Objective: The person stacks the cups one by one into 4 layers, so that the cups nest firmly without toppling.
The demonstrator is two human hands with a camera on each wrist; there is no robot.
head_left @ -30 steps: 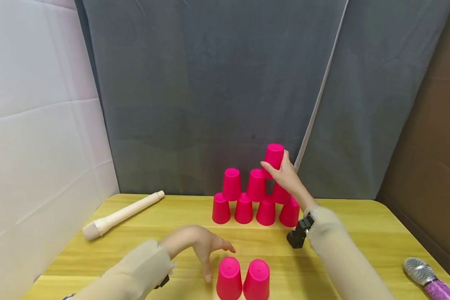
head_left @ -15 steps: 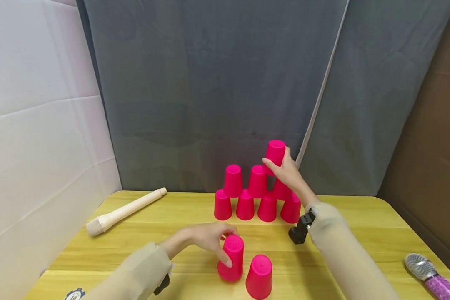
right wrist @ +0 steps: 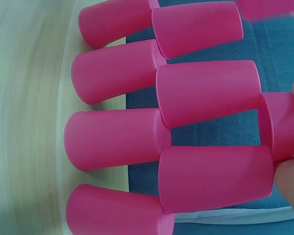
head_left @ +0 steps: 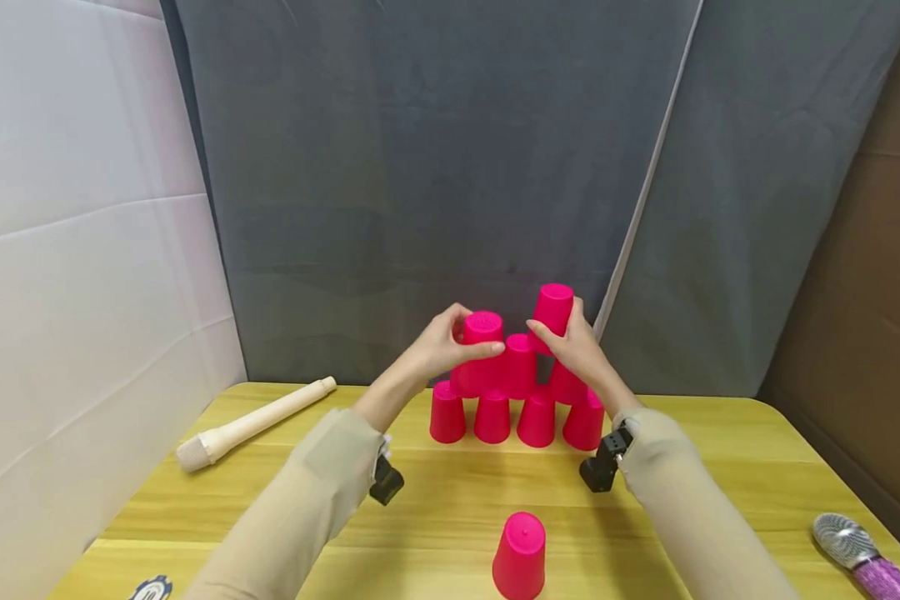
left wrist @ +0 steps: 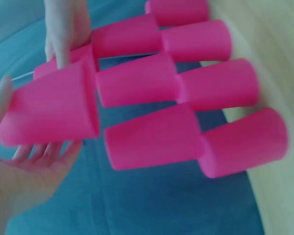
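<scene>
**Inspector:** State the position of the left hand (head_left: 438, 346).

**Assistant:** It is raised at the left side of the pink cup pyramid (head_left: 521, 392), fingers and thumb curled round an upside-down pink cup (head_left: 482, 337). That cup sits at the level of the pyramid's second row, over the leftmost cups. The left wrist view shows the fingers wrapped behind the cup, with its rim close against the neighbouring cups; whether it rests on them I cannot tell.

**Inspector:** And the right hand (head_left: 573, 346)?

**Assistant:** It grips the top cup (head_left: 552, 307), also upside down, on the pyramid's right side above the second row. The thumb lies on the cup's left face and the fingers run behind it. In the right wrist view only a fingertip and part of the palm show at the right edge, against that cup.

**Inspector:** The pyramid itself?

**Assistant:** Four cups form the bottom row on the yellow bench (head_left: 435, 517), near its far edge before the grey curtain (head_left: 420, 167). Cups of the second row stand on them, rims bridging the bases below.

**Inspector:** Other items?

**Assistant:** One lone pink cup (head_left: 520, 556) stands upside down at the near edge, well apart from the pyramid. A wooden rolling pin (head_left: 255, 422) lies at the far left. A microphone with a purple handle (head_left: 858, 554) lies at the near right corner.
</scene>
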